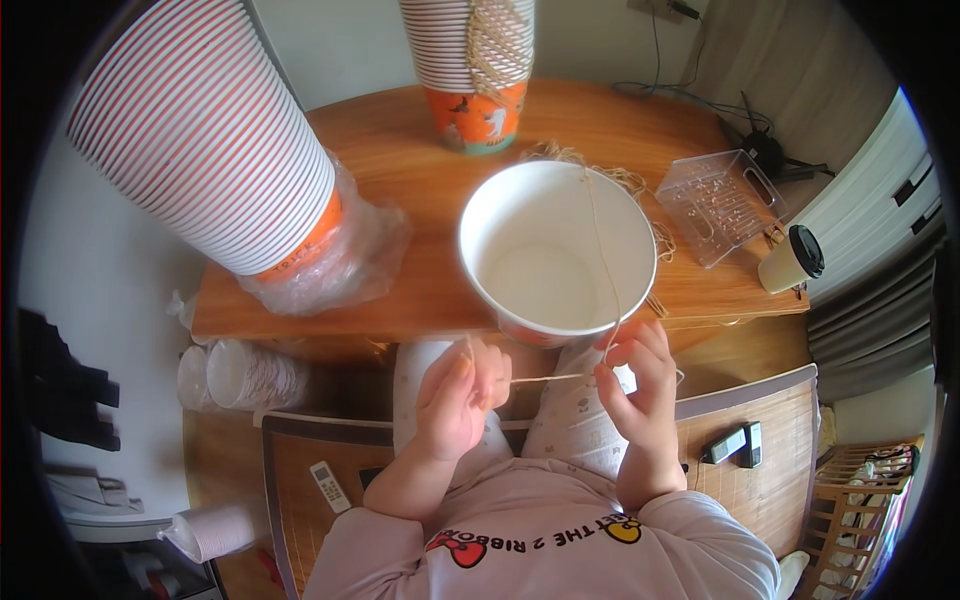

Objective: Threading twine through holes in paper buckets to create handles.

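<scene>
- Head view, looking down: my left hand (465, 390) and my right hand (640, 375) are raised over my lap, a little apart, with a thin tan cord (545, 379) drawn nearly straight between them.
- On the left, my fingers are curled in with the thumb against them, gripping the cord; blur there keeps me from being sure which fingertips bear on it.
- On the right, my thumb and forefinger pinch the cord, and my other fingers are bent and loosely spread.
- From my right hand, the cord runs up across the open mouth of a large white-lined bucket (500, 225) and over its far rim.
- That bucket sits upright just beyond my hands, at the front edge of the wooden table (370, 150).
- Loose twine (635, 183) lies behind and to the right of it.
- To my left leans a tall stack of nested buckets (205, 135), clear plastic wrap (365, 265) bunched around its lower end.
- Farther back stands another stack (450, 55), with a bundle of twine (500, 50) hanging down its side.
- To the right on the table are a transparent box (715, 205) and, near it, a pale cup with a dark lid (785, 265).
</scene>
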